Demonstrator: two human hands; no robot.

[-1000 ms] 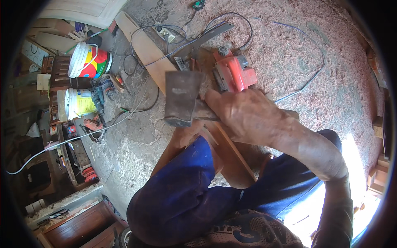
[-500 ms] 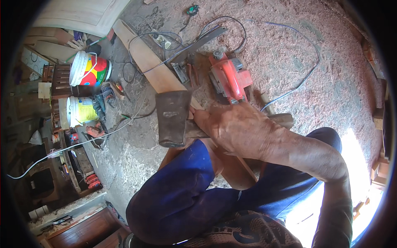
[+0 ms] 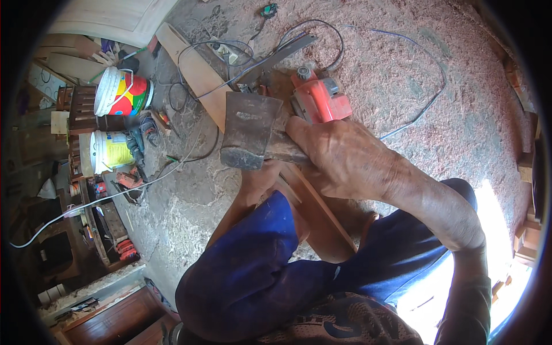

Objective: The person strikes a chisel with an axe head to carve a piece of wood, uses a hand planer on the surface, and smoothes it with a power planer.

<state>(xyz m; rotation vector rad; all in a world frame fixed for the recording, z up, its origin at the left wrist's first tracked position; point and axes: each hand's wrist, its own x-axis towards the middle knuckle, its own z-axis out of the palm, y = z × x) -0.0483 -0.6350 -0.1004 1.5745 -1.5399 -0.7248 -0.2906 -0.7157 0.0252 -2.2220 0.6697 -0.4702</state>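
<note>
Grasping the axe (image 3: 251,129) near mid-frame, the right hand (image 3: 356,158) holds its handle (image 3: 286,150) crosswise, head (image 3: 246,118) leftmost; whether the left hand (image 3: 260,179), partly hidden below, grips anything, I cannot tell.

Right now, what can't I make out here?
All in the head view:
- Left hand: fingers mostly hidden behind the axe head, so its grip is unclear.
- Axe handle: far end hidden behind the right hand.
- Pale panel: cut off by the upper picture edge.
</note>
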